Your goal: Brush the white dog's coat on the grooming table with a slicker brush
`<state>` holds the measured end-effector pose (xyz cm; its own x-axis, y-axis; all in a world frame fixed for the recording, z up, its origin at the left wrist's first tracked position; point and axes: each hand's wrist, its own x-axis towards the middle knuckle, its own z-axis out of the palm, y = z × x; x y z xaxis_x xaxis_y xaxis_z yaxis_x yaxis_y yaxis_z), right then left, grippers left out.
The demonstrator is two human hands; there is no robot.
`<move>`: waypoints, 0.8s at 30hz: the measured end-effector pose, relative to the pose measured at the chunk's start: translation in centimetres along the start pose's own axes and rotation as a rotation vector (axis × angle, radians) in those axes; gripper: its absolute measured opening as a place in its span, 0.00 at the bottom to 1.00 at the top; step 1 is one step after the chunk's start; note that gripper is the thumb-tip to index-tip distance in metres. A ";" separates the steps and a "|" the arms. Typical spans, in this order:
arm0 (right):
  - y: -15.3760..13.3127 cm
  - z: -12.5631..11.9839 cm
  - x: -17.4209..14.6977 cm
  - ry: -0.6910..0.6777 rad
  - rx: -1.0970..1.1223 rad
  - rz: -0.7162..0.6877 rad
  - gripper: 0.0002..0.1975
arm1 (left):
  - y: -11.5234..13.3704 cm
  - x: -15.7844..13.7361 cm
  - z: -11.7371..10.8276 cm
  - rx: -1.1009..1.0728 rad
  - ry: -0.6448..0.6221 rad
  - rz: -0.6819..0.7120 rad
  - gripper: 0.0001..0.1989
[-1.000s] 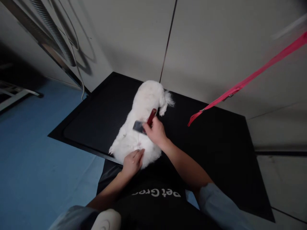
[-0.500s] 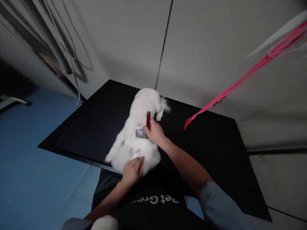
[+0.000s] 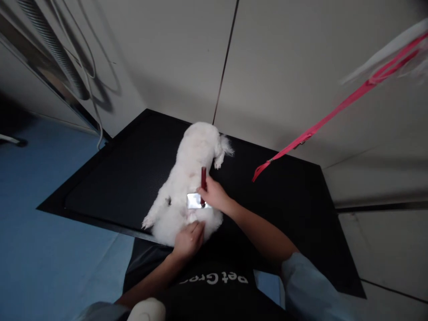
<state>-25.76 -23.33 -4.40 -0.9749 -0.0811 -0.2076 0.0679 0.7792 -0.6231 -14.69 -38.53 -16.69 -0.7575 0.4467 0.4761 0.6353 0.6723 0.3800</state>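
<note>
A white dog [image 3: 196, 145] lies stretched out on a black grooming table [image 3: 277, 200], its fluffy head closest to me. My right hand [image 3: 216, 194] is closed around the dark red handle of a slicker brush [image 3: 203, 177]. The brush's shiny metal plate lies over the fur by the head and catches the light; its pins are hidden underneath. Against the near side of the head, my left hand [image 3: 189, 240] is closed with its fingers pinched on the fur. Its fingertips are partly hidden in the coat.
A pink grooming strap [image 3: 310, 131] hangs over the table's right side. At the upper left are a ribbed hose [image 3: 55, 49], cables and a metal post. A wall [image 3: 284, 67] stands behind the table. My black apron [image 3: 214, 294] presses near its front edge.
The slicker brush in my right hand has moved toward me, down onto the dog's head fur, and its plate now shines. My left hand stays at the head. The view has shifted slightly.
</note>
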 end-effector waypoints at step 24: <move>3.5 1.5 0.7 0.222 0.329 0.013 0.10 | 0.5 0.5 -1.7 -0.198 -0.022 -0.040 0.10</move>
<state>-25.84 -21.61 -7.88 -0.9932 0.0920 -0.0709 0.1094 0.5359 -0.8371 -14.50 -38.96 -14.85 -0.7843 0.4362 0.4412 0.6203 0.5617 0.5474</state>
